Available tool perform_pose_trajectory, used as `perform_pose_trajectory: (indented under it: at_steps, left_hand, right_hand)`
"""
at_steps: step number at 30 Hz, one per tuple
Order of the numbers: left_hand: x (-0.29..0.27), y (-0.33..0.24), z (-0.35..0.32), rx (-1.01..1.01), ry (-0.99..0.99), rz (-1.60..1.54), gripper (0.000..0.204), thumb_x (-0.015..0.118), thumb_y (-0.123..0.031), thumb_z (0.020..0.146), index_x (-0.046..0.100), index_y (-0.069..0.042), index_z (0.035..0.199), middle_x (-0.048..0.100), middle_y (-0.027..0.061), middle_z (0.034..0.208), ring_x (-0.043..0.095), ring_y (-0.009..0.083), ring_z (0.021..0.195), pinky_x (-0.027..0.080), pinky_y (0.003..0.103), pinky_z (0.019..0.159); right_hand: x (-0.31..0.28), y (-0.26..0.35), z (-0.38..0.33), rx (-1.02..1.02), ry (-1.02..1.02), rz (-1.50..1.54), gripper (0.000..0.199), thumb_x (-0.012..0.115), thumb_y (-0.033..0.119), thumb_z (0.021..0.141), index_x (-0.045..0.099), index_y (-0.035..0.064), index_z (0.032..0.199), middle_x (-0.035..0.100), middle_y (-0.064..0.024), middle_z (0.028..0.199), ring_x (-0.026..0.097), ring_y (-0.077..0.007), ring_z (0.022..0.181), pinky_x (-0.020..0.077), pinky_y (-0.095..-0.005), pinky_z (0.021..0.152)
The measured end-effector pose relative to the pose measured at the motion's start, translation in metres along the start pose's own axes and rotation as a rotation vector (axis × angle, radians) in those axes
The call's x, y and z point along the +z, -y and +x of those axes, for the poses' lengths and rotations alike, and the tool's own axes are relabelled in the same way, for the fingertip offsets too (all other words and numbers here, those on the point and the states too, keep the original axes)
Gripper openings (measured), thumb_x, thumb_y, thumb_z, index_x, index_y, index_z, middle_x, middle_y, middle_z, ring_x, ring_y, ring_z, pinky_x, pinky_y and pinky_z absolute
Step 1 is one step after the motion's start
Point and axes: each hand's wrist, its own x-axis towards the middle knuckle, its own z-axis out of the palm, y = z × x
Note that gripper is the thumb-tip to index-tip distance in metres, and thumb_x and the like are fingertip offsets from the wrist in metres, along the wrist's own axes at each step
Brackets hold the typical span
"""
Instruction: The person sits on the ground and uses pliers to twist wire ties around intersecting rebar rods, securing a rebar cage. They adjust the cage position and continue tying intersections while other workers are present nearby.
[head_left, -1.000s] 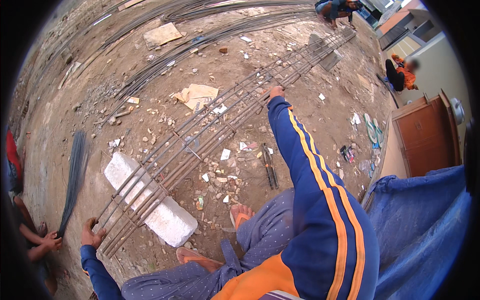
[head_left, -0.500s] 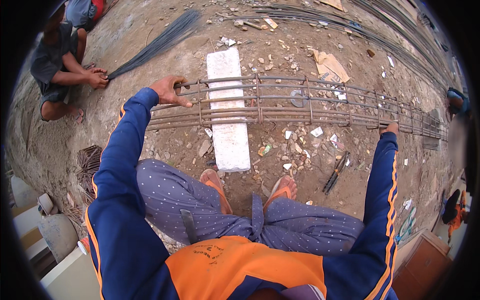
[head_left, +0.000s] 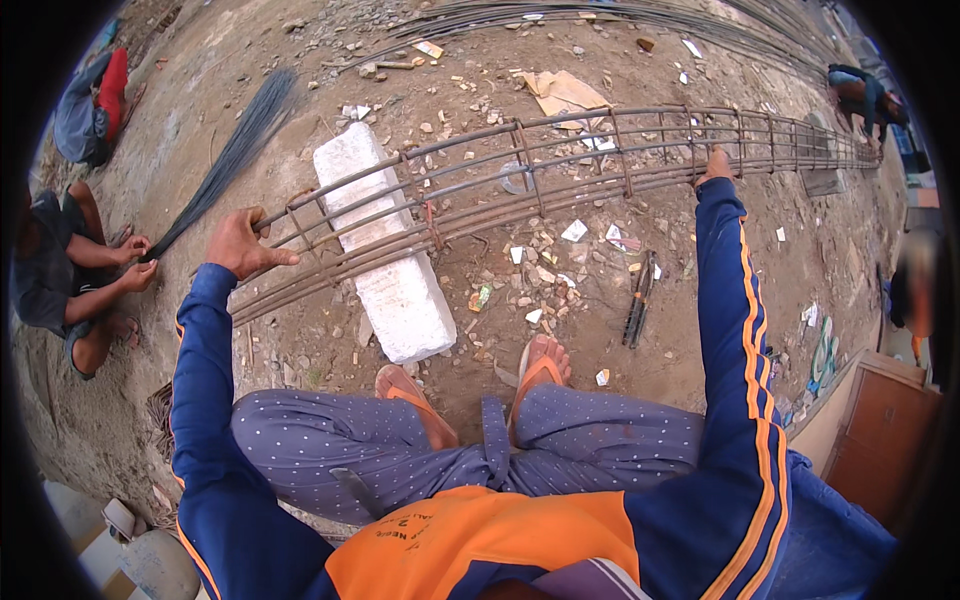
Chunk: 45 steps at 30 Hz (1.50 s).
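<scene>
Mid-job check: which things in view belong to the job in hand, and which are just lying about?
In the job:
- rebar cage, with the left hand and right hand on it
- white block, beneath the cage, apparently as a support

Lying about:
- dark two-handled tool, untouched, though possibly useful here
- brown scrap
- green sandals

Head-worn fisheye looks down and forward across the ground (head_left: 590,345)
</scene>
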Motion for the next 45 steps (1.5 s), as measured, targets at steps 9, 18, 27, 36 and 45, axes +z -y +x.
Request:
perform_pose_trajectory:
  at_steps: [9,18,27,36,45]
  left_hand:
    - [-0.027,-0.014,-0.061,0.001,-0.209,0.244,0.076,0.090,-0.069,0.043,0.050,-0.009,0.066,0.054,0.0082,0.058,0.055,0.0281,0.054,0.043,0.041,0.053]
    - [-0.034,-0.026,-0.099,0.143,-0.449,0.338,0.067,0.086,-0.067,0.057,0.049,-0.011,0.062,0.051,0.0065,0.054,0.054,0.0253,0.049,0.040,0.039,0.047]
    - [-0.037,-0.028,-0.122,0.358,-0.613,0.357,0.058,0.089,-0.049,0.067,0.047,-0.010,0.060,0.047,0.0081,0.053,0.050,0.0259,0.045,0.037,0.038,0.045]
    - [-0.034,-0.021,-0.165,0.367,-0.681,0.368,0.046,0.087,-0.013,0.062,0.042,-0.006,0.066,0.044,0.0124,0.061,0.047,0.0327,0.053,0.034,0.042,0.050]
    - [-0.047,-0.035,-0.180,0.390,-0.804,0.514,0.039,0.080,-0.005,0.069,0.041,-0.006,0.065,0.042,0.0110,0.059,0.044,0.0315,0.052,0.032,0.043,0.051]
  right_hand:
    - [0.049,0.060,-0.121,0.182,0.067,0.495,0.093,0.046,0.069,0.089,0.019,0.0109,0.157,0.019,-0.0152,0.162,0.033,-0.0393,0.140,0.0387,-0.0604,0.104]
    - [0.040,0.093,-0.164,0.167,0.174,0.579,0.111,0.048,0.084,0.082,0.006,0.0206,0.162,0.007,-0.0141,0.166,0.021,-0.0435,0.147,0.0300,-0.0681,0.109]
    - [0.049,0.079,-0.130,0.177,0.195,0.594,0.088,0.046,0.081,0.084,0.028,0.0120,0.135,0.031,-0.0154,0.127,0.037,-0.0406,0.114,0.0387,-0.0622,0.090]
    - [0.056,0.071,-0.092,0.231,0.384,1.182,0.079,0.044,0.079,0.086,0.057,0.0017,0.096,0.058,-0.0167,0.076,0.058,-0.0355,0.069,0.0506,-0.0526,0.065]
    - [0.083,0.091,-0.099,0.234,0.508,1.413,0.085,0.052,0.075,0.079,0.051,-0.0064,0.104,0.055,-0.0239,0.096,0.056,-0.0382,0.089,0.0463,-0.0525,0.083]
